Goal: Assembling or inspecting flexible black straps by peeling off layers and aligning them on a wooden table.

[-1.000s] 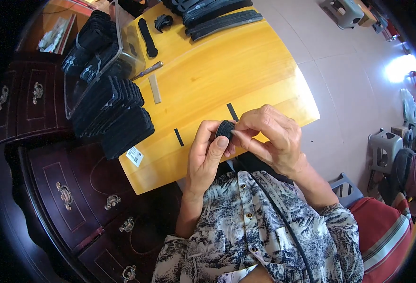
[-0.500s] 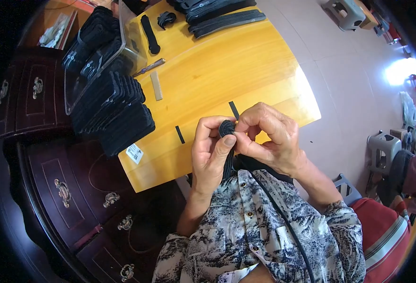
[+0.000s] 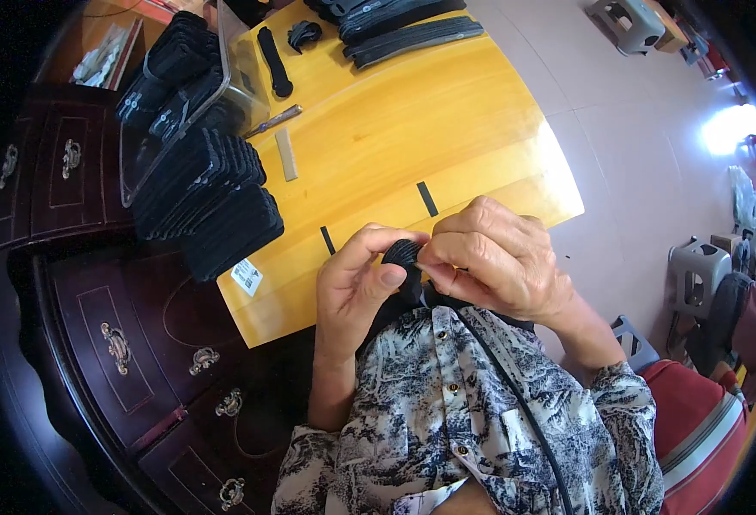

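A black ribbed bundle, apparently folded fabric or stacked strips (image 3: 402, 254), is held between my two hands just above the table's near edge. My left hand (image 3: 352, 279) closes round its left side, with the thumb laid across the front. The fingers of my right hand (image 3: 502, 262) pinch at its right edge; what exactly sits between those fingertips is hidden. The bundle's lower part hangs down against the patterned shirt. Two short black strips lie flat on the table beyond my hands, one strip (image 3: 428, 199) near the right hand and another strip (image 3: 327, 240) by the left.
On the yellow table (image 3: 412, 112) lie a beige notched strip (image 3: 286, 154), a slim handled tool (image 3: 275, 121), a white label (image 3: 247, 277) and black bands (image 3: 412, 41). Black fabric stacks (image 3: 211, 193) stand left beside a clear bin (image 3: 223, 81). Dark drawers (image 3: 112, 343) flank the table.
Both hands have shifted slightly, the left one toward the left and the bundle downward with it. The bundle has tilted, and its ribbed end now shows more broadly. The right hand still pinches its edge.
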`<state>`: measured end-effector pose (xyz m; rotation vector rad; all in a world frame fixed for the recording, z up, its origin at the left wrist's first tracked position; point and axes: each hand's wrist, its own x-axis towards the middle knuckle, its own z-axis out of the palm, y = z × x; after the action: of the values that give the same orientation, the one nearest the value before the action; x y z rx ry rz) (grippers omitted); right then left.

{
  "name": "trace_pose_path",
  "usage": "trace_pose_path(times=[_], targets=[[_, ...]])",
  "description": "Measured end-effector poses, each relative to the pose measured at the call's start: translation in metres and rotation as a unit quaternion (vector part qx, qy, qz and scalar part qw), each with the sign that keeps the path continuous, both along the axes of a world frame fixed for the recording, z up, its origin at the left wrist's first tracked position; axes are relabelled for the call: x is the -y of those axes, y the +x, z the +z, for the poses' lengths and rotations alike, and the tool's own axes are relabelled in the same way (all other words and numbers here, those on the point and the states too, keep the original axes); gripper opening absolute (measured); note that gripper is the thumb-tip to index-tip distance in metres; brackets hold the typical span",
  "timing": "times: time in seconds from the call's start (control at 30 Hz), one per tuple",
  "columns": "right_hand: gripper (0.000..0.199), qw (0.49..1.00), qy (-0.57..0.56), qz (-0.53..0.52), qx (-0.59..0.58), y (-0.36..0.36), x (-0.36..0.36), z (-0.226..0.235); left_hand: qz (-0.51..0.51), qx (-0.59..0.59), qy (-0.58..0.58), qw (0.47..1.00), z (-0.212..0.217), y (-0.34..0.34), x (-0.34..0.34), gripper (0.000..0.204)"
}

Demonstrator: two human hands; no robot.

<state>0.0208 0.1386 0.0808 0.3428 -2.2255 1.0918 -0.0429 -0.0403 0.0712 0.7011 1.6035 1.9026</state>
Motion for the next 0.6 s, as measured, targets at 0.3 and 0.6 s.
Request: trace_pose_path(times=[0.3,0.6], targets=[[0.016,0.986,-0.150,0.057,0.054,0.000,-0.001,0.015,-0.021,-0.018,0.040,0.999,0.001,-0.006,0.000,0.041],[0.017,0.995,-0.095,-0.009,0.027,0.011,0.003,0.025,-0.035,-0.006,0.075,0.997,0.005,-0.001,-0.004,0.037]])
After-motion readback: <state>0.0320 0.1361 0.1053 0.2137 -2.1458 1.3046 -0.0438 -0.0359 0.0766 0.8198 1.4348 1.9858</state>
